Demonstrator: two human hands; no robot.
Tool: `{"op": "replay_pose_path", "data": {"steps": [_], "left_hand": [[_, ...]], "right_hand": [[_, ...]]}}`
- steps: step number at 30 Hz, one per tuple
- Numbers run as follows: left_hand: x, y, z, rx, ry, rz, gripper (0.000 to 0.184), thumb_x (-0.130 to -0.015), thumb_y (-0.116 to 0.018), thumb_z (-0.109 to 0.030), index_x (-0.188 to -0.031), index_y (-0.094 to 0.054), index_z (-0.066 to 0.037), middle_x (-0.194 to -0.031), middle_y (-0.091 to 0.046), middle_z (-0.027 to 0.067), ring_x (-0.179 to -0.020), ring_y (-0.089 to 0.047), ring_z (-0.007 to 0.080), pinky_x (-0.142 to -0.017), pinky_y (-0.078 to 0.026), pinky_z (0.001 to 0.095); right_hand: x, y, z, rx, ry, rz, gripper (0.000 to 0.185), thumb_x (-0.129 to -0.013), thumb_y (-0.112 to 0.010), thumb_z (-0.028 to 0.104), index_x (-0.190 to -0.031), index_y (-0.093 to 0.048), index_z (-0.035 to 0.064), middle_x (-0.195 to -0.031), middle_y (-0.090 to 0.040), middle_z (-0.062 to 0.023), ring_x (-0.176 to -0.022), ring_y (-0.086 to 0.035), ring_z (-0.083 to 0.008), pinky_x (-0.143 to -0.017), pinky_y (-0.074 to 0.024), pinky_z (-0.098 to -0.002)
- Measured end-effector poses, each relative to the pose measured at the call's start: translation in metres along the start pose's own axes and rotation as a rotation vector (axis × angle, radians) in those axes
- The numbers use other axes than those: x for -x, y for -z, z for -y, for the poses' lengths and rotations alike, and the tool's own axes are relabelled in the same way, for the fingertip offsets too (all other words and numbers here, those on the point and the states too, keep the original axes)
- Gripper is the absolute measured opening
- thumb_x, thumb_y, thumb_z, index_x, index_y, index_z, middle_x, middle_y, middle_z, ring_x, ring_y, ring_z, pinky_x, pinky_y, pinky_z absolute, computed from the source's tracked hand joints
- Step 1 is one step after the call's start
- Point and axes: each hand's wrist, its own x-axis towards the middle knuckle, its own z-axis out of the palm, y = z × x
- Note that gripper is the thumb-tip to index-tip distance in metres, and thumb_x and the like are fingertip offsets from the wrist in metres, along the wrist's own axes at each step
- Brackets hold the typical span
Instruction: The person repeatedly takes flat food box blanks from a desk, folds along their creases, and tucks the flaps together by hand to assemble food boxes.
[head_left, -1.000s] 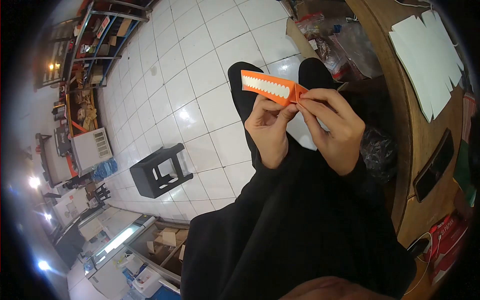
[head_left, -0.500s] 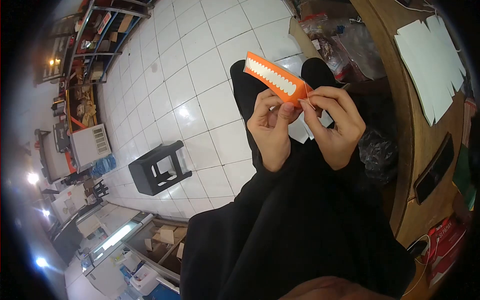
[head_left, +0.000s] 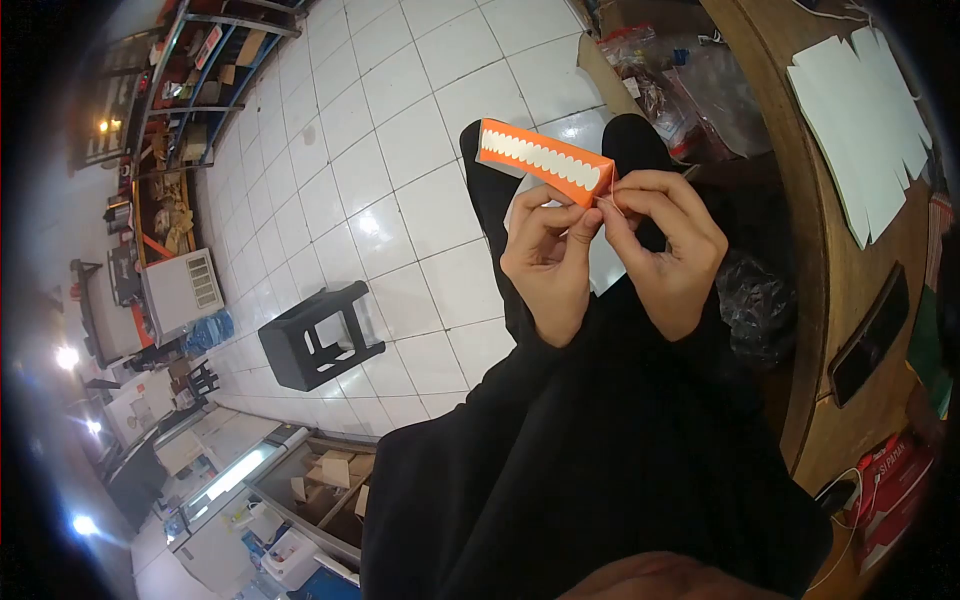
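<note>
An orange folded paper piece (head_left: 540, 155) with a white scalloped strip is held above my lap, its narrow end toward the upper left. My left hand (head_left: 553, 250) pinches its lower edge near the wide right end. At that end my right hand (head_left: 668, 245) has its thumb and fingertips closed on a thin pale string (head_left: 614, 192), which runs by the orange corner. The fingertips of both hands are almost touching. Something white lies below the hands on my lap, partly hidden.
On the wooden table (head_left: 815, 300) at the right are white cut paper (head_left: 862, 130) and a dark phone (head_left: 867, 333). Plastic bags (head_left: 690, 95) lie beside the table at the upper right. A black stool (head_left: 318, 337) stands on the tiled floor to the left.
The orange piece first tilted more steeply, then swung back to a flatter angle and moved slightly left. The string shows at its right end now. Both hands have shifted slightly.
</note>
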Motion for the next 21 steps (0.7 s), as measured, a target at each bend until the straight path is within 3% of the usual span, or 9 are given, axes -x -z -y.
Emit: {"op": "replay_pose_path", "data": {"steps": [8, 14, 21], "left_hand": [[-0.009, 0.003, -0.005, 0.026, 0.130, 0.011, 0.009, -0.081, -0.058, -0.002, -0.084, -0.055, 0.006, -0.096, -0.049, 0.0077, -0.086, -0.055, 0.0139, -0.072, -0.049, 0.0256], [-0.014, 0.002, -0.001, 0.007, 0.212, 0.293, 0.024, -0.091, -0.043, -0.015, -0.102, -0.050, 0.005, -0.095, -0.049, 0.0063, -0.085, -0.054, 0.0129, -0.075, -0.046, 0.0245], [-0.011, 0.002, 0.003, 0.083, 0.252, 0.345, 0.025, -0.091, -0.044, -0.016, -0.105, -0.049, 0.004, -0.095, -0.051, 0.0068, -0.085, -0.054, 0.0126, -0.073, -0.045, 0.0238]], "right_hand": [[0.000, 0.001, 0.001, -0.071, -0.063, 0.006, 0.014, -0.066, -0.066, -0.006, -0.078, -0.060, -0.0039, -0.077, -0.058, -0.0080, -0.062, -0.056, -0.0112, -0.052, -0.0431, -0.0193], [0.005, 0.001, 0.001, -0.115, -0.118, -0.085, 0.012, -0.066, -0.066, -0.006, -0.077, -0.060, -0.0030, -0.078, -0.059, -0.0088, -0.063, -0.057, -0.0123, -0.053, -0.0439, -0.0206], [0.004, 0.006, 0.000, -0.097, -0.091, -0.068, 0.012, -0.066, -0.065, -0.006, -0.077, -0.060, -0.0032, -0.079, -0.059, -0.0090, -0.064, -0.057, -0.0128, -0.054, -0.0439, -0.0205]]}}
